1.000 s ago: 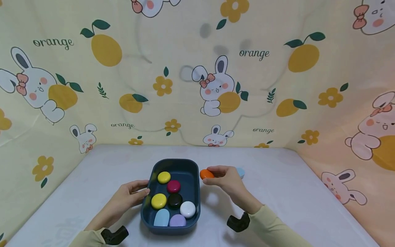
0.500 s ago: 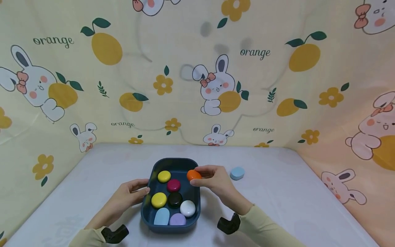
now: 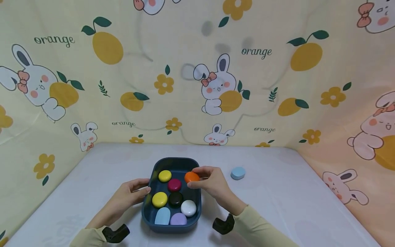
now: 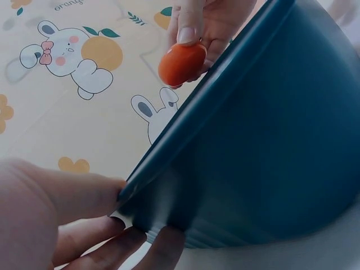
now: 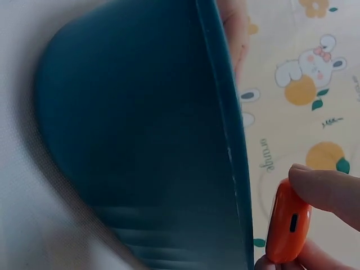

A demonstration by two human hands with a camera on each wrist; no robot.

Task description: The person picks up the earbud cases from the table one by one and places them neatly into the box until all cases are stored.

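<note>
Tray [image 3: 197, 219], dark blue smooth plastic with rounded corners, holds glossy pebble-shaped cases. Left hand [image 3: 129, 193] grips its left rim. Right hand [image 3: 210, 181] pinches orange case [image 3: 191, 177] over tray's far right corner. Light blue case [image 3: 238, 173] beyond, on table [image 3: 293, 199].

Both arms wear long, pale yellow-green sleeves [image 3: 262, 226] that end at the wrists, leaving the left hand [image 3: 124, 197] and right hand [image 3: 213, 183] bare. A small black, angular camera mount [image 3: 223, 224] is strapped under each wrist, just below the cuff.
</note>
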